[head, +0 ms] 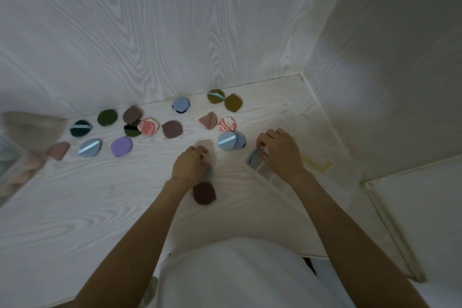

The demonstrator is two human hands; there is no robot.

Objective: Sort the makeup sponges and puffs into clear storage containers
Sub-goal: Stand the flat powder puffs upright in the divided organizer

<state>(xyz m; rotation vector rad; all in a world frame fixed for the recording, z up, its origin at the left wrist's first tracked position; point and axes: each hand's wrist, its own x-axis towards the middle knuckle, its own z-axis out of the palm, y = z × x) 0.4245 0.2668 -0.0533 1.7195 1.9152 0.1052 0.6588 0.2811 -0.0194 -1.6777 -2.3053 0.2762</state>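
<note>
- Right now, right hand: fingers curled down, pinching a grey-blue puff on edge at the near corner of the clear divided container; wrist bent, forearm runs back toward the body.
- Left hand: fingers curled over something pale teal on the table, blurred, can't tell whether it's gripped; arm stretched forward.
- Maroon puff lies flat just beside the left wrist.
- Two blue puffs overlap between the hands, further back.
- Other puffs are scattered loose toward the wall: purple puff, olive pair, marbled pink puffs.
- Second clear container at the left edge holds pale sponges, blurred.
</note>
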